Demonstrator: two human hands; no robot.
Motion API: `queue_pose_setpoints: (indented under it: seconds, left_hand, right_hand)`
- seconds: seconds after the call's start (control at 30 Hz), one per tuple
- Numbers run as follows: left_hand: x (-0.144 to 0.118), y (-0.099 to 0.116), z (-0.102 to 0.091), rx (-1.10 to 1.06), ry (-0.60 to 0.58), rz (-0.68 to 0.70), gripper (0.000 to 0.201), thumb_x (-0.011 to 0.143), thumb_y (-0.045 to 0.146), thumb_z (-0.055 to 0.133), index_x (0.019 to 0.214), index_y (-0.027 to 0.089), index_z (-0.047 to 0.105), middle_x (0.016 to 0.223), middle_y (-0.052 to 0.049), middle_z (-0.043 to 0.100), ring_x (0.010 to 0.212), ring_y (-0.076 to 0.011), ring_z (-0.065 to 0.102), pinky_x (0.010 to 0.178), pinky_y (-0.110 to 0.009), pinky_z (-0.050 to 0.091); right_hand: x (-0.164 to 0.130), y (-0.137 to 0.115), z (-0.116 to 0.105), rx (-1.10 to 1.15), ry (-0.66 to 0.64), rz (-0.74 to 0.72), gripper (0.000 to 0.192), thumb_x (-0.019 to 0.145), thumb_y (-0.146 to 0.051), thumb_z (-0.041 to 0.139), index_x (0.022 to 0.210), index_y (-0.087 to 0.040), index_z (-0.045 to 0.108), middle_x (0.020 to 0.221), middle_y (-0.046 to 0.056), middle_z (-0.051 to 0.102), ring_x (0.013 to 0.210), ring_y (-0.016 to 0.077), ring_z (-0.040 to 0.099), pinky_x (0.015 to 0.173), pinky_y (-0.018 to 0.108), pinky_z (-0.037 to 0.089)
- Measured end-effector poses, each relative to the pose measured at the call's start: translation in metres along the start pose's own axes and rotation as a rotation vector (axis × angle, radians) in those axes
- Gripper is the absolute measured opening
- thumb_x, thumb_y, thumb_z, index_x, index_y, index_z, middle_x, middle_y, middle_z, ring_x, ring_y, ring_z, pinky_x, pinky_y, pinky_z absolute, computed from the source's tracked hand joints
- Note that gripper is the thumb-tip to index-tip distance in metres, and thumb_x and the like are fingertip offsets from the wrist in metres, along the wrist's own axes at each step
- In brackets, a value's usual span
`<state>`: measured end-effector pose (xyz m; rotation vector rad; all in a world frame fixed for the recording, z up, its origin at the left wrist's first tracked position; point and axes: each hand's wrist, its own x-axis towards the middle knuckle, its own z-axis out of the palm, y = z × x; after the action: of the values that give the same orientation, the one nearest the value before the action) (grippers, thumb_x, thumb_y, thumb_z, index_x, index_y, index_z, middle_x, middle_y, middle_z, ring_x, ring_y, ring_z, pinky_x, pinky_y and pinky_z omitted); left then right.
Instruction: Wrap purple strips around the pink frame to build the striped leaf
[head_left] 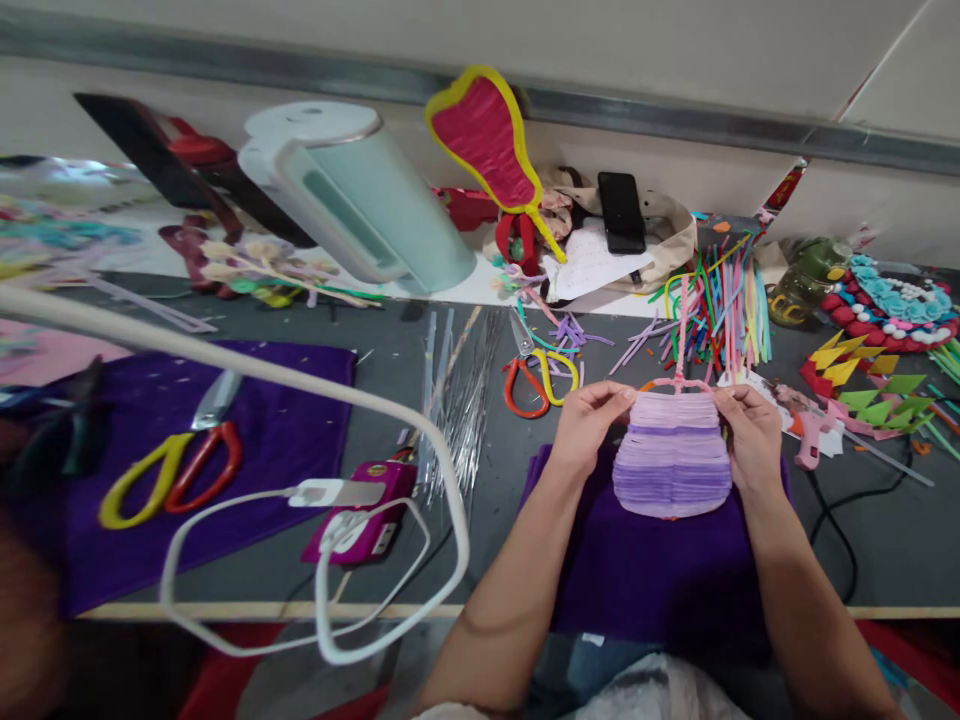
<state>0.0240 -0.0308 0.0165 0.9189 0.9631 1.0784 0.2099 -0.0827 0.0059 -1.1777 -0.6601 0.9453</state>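
Note:
A striped lilac and purple pipe-cleaner panel (671, 460) is spread between my hands, its rows of fuzzy stems packed side by side. From its far edge a pink twisted pipe-cleaner stalk (683, 330) points away from me. My left hand (592, 425) pinches the upper left corner between thumb and fingers. On the opposite corner, my right hand (754, 435) is closed in a similar pinch. Beneath the panel lies a dark purple cloth (660, 580). Orange-and-yellow-handled scissors (531, 375) rest just beyond my left hand.
A pink glue gun (810, 435) with a black cord lies right. Loose pipe cleaners (739, 310) pile behind the panel. Left stand a pale green jug (367, 200), larger scissors (199, 445) on purple cloth, and a magenta power adapter (367, 510). A white cable (300, 370) crosses the foreground.

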Motion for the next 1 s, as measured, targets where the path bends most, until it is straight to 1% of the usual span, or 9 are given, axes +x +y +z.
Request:
queue_pose_setpoints:
  seconds: [0.13, 0.33, 0.53, 0.6, 0.67, 0.77, 0.83, 0.93, 1.0]
  left_hand:
    - [0.0013, 0.0, -0.0002, -0.056, -0.005, -0.074, 0.021, 0.058, 0.032, 0.08, 0.064, 0.014, 0.07, 0.058, 0.0, 0.063, 0.051, -0.009, 0.051, 0.052, -0.022, 0.041]
    - [0.0052, -0.0052, -0.0042, -0.242, -0.09, -0.291, 0.025, 0.054, 0.029, 0.083, 0.064, 0.014, 0.066, 0.056, 0.001, 0.06, 0.05, -0.0089, 0.053, 0.051, -0.021, 0.04]
    - [0.0061, -0.0048, -0.006, -0.322, -0.174, -0.426, 0.028, 0.051, 0.025, 0.085, 0.062, 0.014, 0.061, 0.053, 0.004, 0.054, 0.046, -0.0066, 0.049, 0.046, -0.019, 0.036]
    - [0.0061, -0.0043, -0.0055, -0.321, -0.184, -0.424, 0.029, 0.052, 0.026, 0.084, 0.063, 0.015, 0.06, 0.054, 0.004, 0.054, 0.046, -0.0066, 0.049, 0.046, -0.018, 0.036]
    - [0.0062, -0.0047, -0.0041, -0.307, -0.166, -0.39, 0.028, 0.053, 0.027, 0.084, 0.063, 0.015, 0.06, 0.054, 0.004, 0.055, 0.047, -0.0069, 0.049, 0.046, -0.018, 0.036]
    - [0.0055, -0.0064, -0.0006, -0.26, -0.066, -0.301, 0.027, 0.054, 0.029, 0.084, 0.065, 0.015, 0.063, 0.057, 0.003, 0.059, 0.049, -0.0077, 0.052, 0.048, -0.019, 0.039]
    - [0.0044, -0.0073, 0.0019, -0.192, 0.015, -0.204, 0.026, 0.055, 0.031, 0.083, 0.067, 0.015, 0.066, 0.059, 0.001, 0.062, 0.051, -0.0085, 0.053, 0.051, -0.02, 0.041]
    - [0.0033, -0.0077, 0.0037, -0.093, 0.068, -0.084, 0.026, 0.057, 0.034, 0.082, 0.068, 0.015, 0.069, 0.061, 0.0, 0.065, 0.052, -0.0093, 0.054, 0.053, -0.022, 0.042]
    - [0.0037, -0.0078, 0.0029, -0.098, 0.048, -0.113, 0.027, 0.057, 0.035, 0.082, 0.069, 0.015, 0.068, 0.059, 0.0, 0.064, 0.051, -0.009, 0.053, 0.051, -0.022, 0.041]
  right_hand:
    - [0.0003, 0.0001, 0.0006, 0.028, -0.019, 0.039, 0.024, 0.068, -0.035, 0.077, 0.07, -0.018, 0.061, 0.064, -0.002, 0.06, 0.054, 0.0092, 0.051, 0.053, 0.022, 0.042]
    - [-0.0011, -0.0018, 0.0027, 0.101, -0.031, 0.082, 0.026, 0.066, -0.034, 0.079, 0.068, -0.019, 0.058, 0.066, -0.002, 0.063, 0.055, 0.01, 0.055, 0.056, 0.024, 0.046]
    - [-0.0014, -0.0017, 0.0028, 0.145, -0.041, 0.062, 0.024, 0.067, -0.03, 0.079, 0.069, -0.019, 0.058, 0.068, -0.003, 0.063, 0.058, 0.0096, 0.056, 0.059, 0.024, 0.045]
    - [-0.0013, -0.0018, 0.0028, 0.137, -0.032, 0.044, 0.024, 0.067, -0.031, 0.079, 0.07, -0.019, 0.059, 0.068, -0.003, 0.063, 0.058, 0.0097, 0.056, 0.059, 0.024, 0.045]
    - [-0.0013, -0.0019, 0.0032, 0.113, -0.02, 0.029, 0.025, 0.067, -0.033, 0.079, 0.071, -0.019, 0.059, 0.069, -0.002, 0.063, 0.059, 0.0099, 0.055, 0.058, 0.024, 0.045]
    - [-0.0018, -0.0017, 0.004, 0.077, -0.009, 0.006, 0.027, 0.066, -0.035, 0.079, 0.07, -0.019, 0.058, 0.07, -0.001, 0.063, 0.058, 0.0097, 0.054, 0.057, 0.024, 0.045]
    - [-0.0024, -0.0013, 0.0044, 0.068, 0.002, -0.016, 0.026, 0.067, -0.034, 0.079, 0.071, -0.018, 0.058, 0.069, -0.002, 0.062, 0.058, 0.0091, 0.053, 0.057, 0.023, 0.044]
    - [-0.0033, -0.001, 0.0046, 0.043, 0.019, -0.042, 0.025, 0.068, -0.034, 0.078, 0.072, -0.019, 0.059, 0.068, -0.002, 0.062, 0.058, 0.0092, 0.053, 0.058, 0.023, 0.044]
    - [-0.0039, -0.0013, 0.0047, 0.021, 0.018, -0.05, 0.025, 0.068, -0.036, 0.078, 0.072, -0.019, 0.059, 0.069, -0.002, 0.062, 0.059, 0.0099, 0.053, 0.058, 0.024, 0.045]
